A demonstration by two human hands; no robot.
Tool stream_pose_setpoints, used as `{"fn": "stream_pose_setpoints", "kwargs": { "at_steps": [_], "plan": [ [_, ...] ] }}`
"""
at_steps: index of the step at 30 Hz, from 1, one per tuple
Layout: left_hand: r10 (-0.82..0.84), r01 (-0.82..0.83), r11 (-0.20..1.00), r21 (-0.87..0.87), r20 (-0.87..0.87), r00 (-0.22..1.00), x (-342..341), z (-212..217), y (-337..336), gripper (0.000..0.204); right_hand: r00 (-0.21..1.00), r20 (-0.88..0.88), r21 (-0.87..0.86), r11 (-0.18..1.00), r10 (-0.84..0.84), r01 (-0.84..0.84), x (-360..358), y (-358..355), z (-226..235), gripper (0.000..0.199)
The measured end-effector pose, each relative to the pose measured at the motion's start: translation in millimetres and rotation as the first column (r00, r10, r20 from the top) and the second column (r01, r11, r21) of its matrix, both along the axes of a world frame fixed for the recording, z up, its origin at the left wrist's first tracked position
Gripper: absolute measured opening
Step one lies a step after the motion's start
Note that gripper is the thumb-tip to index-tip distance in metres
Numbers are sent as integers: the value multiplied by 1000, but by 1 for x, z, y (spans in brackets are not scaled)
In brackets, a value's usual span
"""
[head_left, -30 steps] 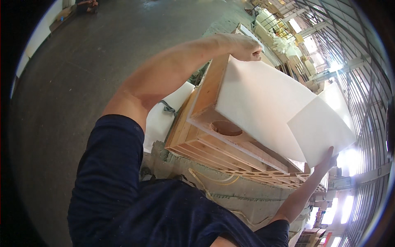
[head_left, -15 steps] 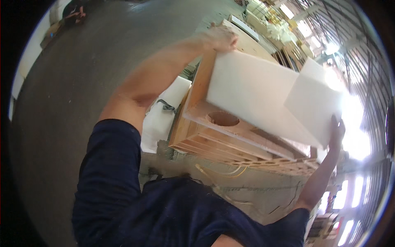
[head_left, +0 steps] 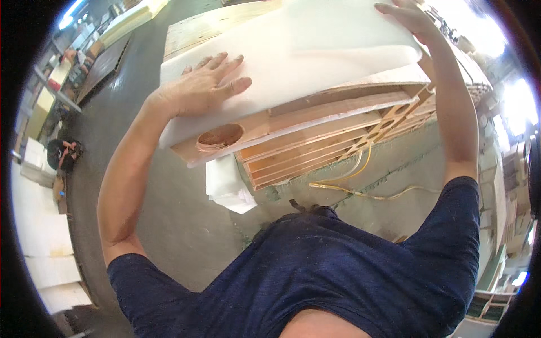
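A thick white foam sheet (head_left: 315, 50) lies on top of a plywood frame (head_left: 315, 121) that has a round hole (head_left: 220, 136) in its front board and several slats below. My left hand (head_left: 205, 84) lies flat on the near left part of the foam, fingers spread. My right hand (head_left: 408, 19) rests palm-down on the foam's far right edge, where the sheet curls over. Both arms reach up from my dark blue shirt.
A folded white foam piece (head_left: 225, 186) lies on the grey concrete floor (head_left: 163, 214) under the frame. Yellow hoses (head_left: 360, 188) run along the floor. White slabs (head_left: 39, 242) stack at the left. Another person (head_left: 65, 153) crouches far left.
The view has swung closer over the frame. My left hand moved from the frame's far edge onto the foam's near left; my right hand moved from the loose corner onto the top edge.
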State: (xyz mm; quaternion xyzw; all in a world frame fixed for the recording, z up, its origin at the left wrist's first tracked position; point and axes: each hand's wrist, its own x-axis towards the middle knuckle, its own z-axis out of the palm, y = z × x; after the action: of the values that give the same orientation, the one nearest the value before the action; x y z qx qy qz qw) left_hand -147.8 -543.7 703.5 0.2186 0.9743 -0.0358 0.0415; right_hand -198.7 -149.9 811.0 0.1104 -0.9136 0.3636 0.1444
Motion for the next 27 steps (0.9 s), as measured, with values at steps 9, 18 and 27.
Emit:
{"fn": "stream_pose_setpoints", "kwargs": {
  "at_steps": [9, 18, 27],
  "plan": [
    [-48, 48, 999, -24, 8, 999, 13, -1, 64, 76, 993, 62, 163, 983, -101, 90, -17, 25, -55, 38],
    [-17, 17, 1000, -6, 10, 1000, 4, -5, 97, 89, 973, 15, 250, 943, -232, 221, -66, 38, -101, 57],
    [2, -5, 986, 168, 16, 1000, 0, -12, 89, 86, 969, -198, 202, 961, -149, 189, -90, 47, -91, 51]
  ]
}}
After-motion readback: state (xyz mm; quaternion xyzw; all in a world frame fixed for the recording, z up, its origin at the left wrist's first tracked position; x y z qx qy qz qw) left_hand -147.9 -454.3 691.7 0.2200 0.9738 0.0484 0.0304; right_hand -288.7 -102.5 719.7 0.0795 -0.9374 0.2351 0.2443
